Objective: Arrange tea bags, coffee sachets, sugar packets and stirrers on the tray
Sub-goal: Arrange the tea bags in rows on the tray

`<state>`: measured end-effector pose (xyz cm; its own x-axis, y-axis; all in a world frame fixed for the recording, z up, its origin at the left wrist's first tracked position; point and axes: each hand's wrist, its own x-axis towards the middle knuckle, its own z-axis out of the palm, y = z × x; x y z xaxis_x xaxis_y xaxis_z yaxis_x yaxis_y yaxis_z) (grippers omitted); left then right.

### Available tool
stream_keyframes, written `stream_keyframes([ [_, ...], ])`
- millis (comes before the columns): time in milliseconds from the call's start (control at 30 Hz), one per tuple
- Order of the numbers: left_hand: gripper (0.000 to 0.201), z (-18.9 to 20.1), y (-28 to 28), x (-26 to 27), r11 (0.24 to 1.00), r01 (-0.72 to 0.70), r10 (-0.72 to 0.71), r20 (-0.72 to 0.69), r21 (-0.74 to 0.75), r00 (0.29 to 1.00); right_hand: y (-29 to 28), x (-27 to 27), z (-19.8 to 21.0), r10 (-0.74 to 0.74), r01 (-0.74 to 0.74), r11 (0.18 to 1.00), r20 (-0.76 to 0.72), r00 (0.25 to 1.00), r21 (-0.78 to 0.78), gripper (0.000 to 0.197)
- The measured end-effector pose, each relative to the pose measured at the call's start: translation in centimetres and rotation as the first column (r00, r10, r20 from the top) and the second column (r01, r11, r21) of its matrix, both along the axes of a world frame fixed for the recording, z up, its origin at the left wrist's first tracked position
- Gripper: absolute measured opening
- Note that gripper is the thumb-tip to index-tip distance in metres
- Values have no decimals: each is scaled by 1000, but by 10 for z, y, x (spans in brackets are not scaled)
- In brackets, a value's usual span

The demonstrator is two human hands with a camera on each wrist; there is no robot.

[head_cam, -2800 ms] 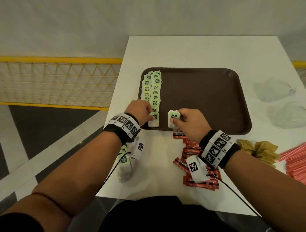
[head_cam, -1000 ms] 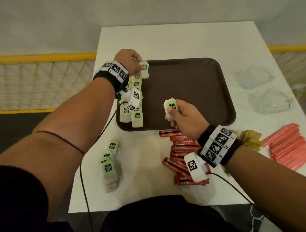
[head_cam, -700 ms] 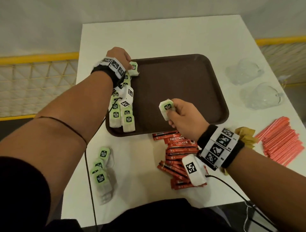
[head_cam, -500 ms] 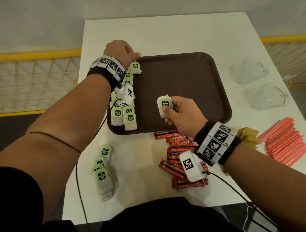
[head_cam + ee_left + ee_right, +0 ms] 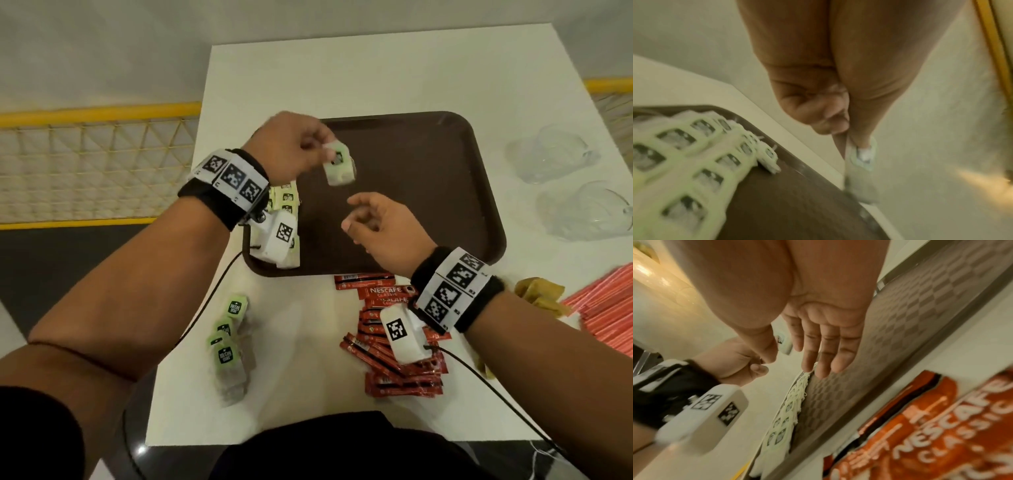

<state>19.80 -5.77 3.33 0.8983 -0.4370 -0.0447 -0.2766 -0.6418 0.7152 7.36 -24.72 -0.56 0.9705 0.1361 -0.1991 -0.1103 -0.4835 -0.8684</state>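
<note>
My left hand (image 5: 320,147) pinches a green-and-white tea bag (image 5: 339,166) above the left half of the brown tray (image 5: 445,171); the left wrist view shows the tea bag (image 5: 863,155) hanging from the fingertips. Two rows of tea bags (image 5: 286,198) lie along the tray's left side, partly hidden by my left wrist. My right hand (image 5: 359,219) hovers over the tray's front, empty, with straight fingers (image 5: 818,353). On the table lie loose tea bags (image 5: 229,335), red coffee sachets (image 5: 380,293), brown sugar packets (image 5: 541,294) and pink stirrers (image 5: 603,308).
Two crumpled clear plastic bags (image 5: 555,154) lie on the white table (image 5: 342,78) to the right of the tray. A yellow mesh railing (image 5: 85,113) runs beyond the table's left edge. The tray's middle and right are bare.
The tea bag that my right hand held is now in my left hand, which came back from the far end of the rows. My right hand has let go and is empty.
</note>
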Motion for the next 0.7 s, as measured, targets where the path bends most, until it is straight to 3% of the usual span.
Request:
stream_keyframes([
  [100, 16, -11, 7, 34, 963, -157, 129, 133, 221, 983, -8, -10, 1, 94, -95, 990, -13, 995, -107, 29],
  [200, 24, -28, 6, 58, 882, -154, 116, 112, 446, 987, -17, -20, 4, 143, -144, 970, -16, 990, -196, 17],
  [500, 29, -43, -11, 90, 800, -182, 149, 104, 572, 983, -37, -36, 8, 147, -151, 956, -35, 989, -250, 10],
  [633, 35, -38, -15, 81, 815, -218, 192, 105, 537, 976, -32, -41, 8, 195, -197, 949, -34, 980, -244, 12],
  [700, 39, -29, -7, 63, 855, -280, 248, 130, 437, 960, -24, -41, 8, 257, -259, 932, -40, 965, -252, 14],
])
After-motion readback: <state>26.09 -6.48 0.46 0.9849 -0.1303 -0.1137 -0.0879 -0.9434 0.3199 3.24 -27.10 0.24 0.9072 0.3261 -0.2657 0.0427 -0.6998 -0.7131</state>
